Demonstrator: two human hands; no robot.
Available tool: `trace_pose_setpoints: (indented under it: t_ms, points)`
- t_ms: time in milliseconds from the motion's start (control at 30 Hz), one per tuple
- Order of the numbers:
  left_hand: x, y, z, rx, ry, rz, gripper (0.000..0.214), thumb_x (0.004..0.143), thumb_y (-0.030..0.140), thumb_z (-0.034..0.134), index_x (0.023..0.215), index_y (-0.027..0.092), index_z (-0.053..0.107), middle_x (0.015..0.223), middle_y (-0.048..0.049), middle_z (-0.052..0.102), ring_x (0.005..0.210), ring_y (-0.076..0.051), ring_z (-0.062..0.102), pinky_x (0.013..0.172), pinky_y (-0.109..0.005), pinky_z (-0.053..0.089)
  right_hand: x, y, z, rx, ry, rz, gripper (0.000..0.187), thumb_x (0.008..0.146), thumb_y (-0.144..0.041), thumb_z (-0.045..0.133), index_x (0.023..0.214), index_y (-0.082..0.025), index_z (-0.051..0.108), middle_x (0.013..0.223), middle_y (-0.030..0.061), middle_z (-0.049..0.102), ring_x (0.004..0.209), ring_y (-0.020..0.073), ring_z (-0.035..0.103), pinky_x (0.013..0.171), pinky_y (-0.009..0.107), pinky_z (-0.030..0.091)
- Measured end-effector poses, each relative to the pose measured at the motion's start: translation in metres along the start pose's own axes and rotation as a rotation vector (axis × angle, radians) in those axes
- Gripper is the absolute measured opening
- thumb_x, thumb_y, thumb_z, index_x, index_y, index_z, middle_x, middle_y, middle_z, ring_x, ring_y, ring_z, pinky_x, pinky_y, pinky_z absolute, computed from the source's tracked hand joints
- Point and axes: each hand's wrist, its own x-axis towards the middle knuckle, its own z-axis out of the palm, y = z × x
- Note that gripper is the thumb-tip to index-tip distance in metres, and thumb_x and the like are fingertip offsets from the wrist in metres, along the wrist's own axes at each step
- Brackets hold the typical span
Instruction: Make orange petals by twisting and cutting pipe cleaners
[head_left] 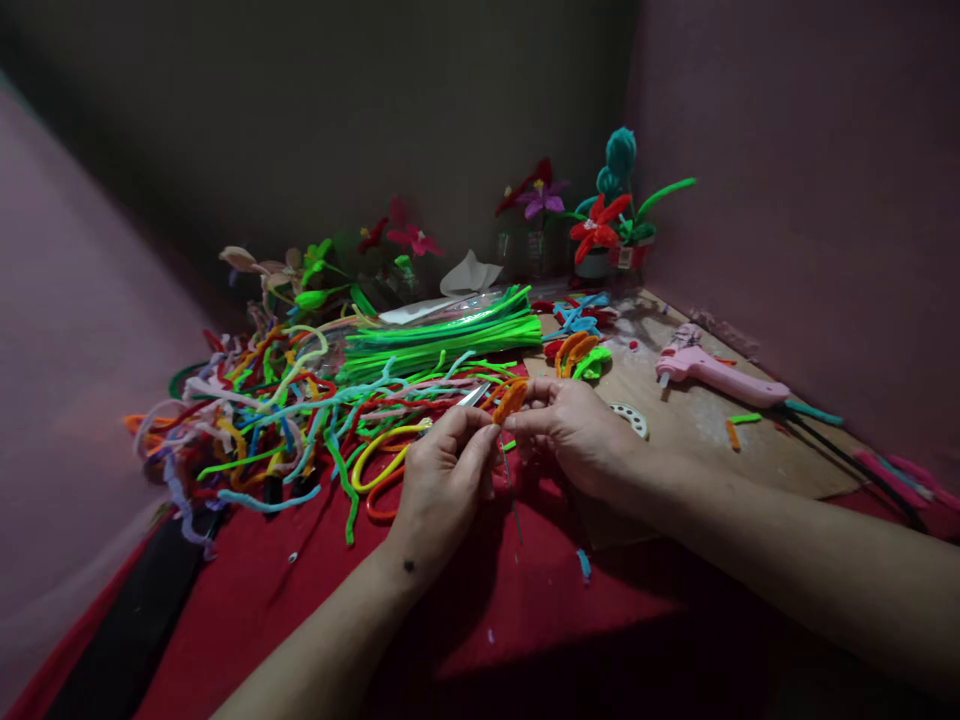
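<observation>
Between my two hands is an orange pipe-cleaner petal [510,400], with a thin wire stem [514,500] hanging below it. My left hand [450,470] pinches the petal's lower end between thumb and finger. From the other side my right hand [577,430] closes its fingertips on the same piece. Scissors with yellow and orange handles [386,450] lie just left of my left hand, blades partly behind the petal. Beyond my right hand rest more orange petals [576,352] and a green looped piece [592,362].
Tangled coloured pipe cleaners [262,400] heap on the left, beside a bundle of green ones [442,335]. A pink glue gun [712,370] lies on cardboard [810,450] at right, its black cord trailing. Pipe-cleaner flowers [598,230] stand along the back. Red cloth [300,620] covers the table.
</observation>
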Motion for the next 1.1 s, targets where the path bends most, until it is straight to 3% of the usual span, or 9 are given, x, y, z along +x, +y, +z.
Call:
trace_pose_setpoints:
  t_ms: [233, 433, 533, 633, 733, 867, 1100]
  points:
    - [-0.003, -0.005, 0.0, 0.288, 0.063, 0.193, 0.011, 0.082, 0.025, 0.049, 0.078, 0.018, 0.055, 0.06, 0.0035, 0.052, 0.051, -0.007, 0.046, 0.051, -0.018, 0.037, 0.002, 0.007, 0.0, 0.043, -0.03, 0.029, 0.015, 0.049, -0.002, 0.048, 0.058, -0.012, 0.054, 0.052, -0.0014, 0.051, 0.044, 0.008, 0.045, 0.046, 0.023, 0.035]
    - [0.0, 0.002, 0.0, -0.116, -0.089, -0.131, 0.01, 0.078, 0.025, 0.051, 0.074, 0.016, 0.052, 0.051, 0.0044, 0.052, 0.033, -0.005, 0.04, 0.035, -0.017, 0.03, 0.0, -0.005, -0.002, -0.234, -0.078, 0.054, 0.027, 0.049, -0.004, 0.05, 0.073, -0.015, 0.056, 0.054, -0.0009, 0.055, 0.044, 0.0107, 0.048, 0.044, 0.023, 0.035]
    - [0.003, 0.003, -0.001, -0.181, -0.16, -0.229, 0.011, 0.076, 0.024, 0.054, 0.071, 0.015, 0.051, 0.05, 0.0023, 0.055, 0.031, -0.005, 0.041, 0.033, -0.016, 0.028, -0.002, -0.009, -0.001, -0.496, -0.054, 0.058, 0.028, 0.051, -0.004, 0.053, 0.077, -0.016, 0.055, 0.056, 0.0001, 0.057, 0.048, 0.0126, 0.051, 0.045, 0.024, 0.035]
    - [0.005, 0.003, -0.002, -0.187, -0.199, -0.267, 0.013, 0.075, 0.023, 0.055, 0.067, 0.014, 0.049, 0.048, 0.0018, 0.056, 0.03, -0.005, 0.041, 0.032, -0.015, 0.027, -0.002, -0.008, -0.001, -0.637, -0.063, -0.054, 0.027, 0.053, -0.007, 0.059, 0.078, -0.016, 0.054, 0.061, 0.0004, 0.058, 0.053, 0.0128, 0.052, 0.046, 0.023, 0.037]
    - [0.005, 0.005, -0.003, -0.204, -0.153, -0.231, 0.012, 0.077, 0.022, 0.054, 0.07, 0.014, 0.048, 0.049, 0.0027, 0.056, 0.031, -0.005, 0.041, 0.034, -0.015, 0.029, -0.002, -0.009, -0.001, -0.556, -0.072, -0.101, 0.026, 0.056, -0.008, 0.06, 0.08, -0.015, 0.054, 0.065, 0.0003, 0.058, 0.056, 0.0114, 0.052, 0.05, 0.023, 0.039]
    - [0.005, 0.007, -0.005, -0.224, -0.067, -0.181, 0.012, 0.079, 0.024, 0.053, 0.073, 0.014, 0.049, 0.052, 0.0039, 0.055, 0.032, -0.004, 0.042, 0.035, -0.015, 0.029, 0.0, -0.013, -0.005, -0.257, -0.146, -0.104, 0.014, 0.064, -0.017, 0.062, 0.077, -0.012, 0.06, 0.069, 0.0019, 0.06, 0.058, 0.0092, 0.052, 0.057, 0.024, 0.041]
    - [0.004, 0.011, -0.006, -0.194, -0.125, -0.204, 0.015, 0.078, 0.025, 0.054, 0.07, 0.014, 0.049, 0.05, 0.003, 0.056, 0.032, -0.004, 0.041, 0.035, -0.015, 0.029, 0.006, -0.004, -0.008, -0.084, -0.096, -0.127, 0.017, 0.069, -0.028, 0.065, 0.062, -0.012, 0.062, 0.057, -0.0001, 0.058, 0.051, 0.0075, 0.049, 0.053, 0.022, 0.037]
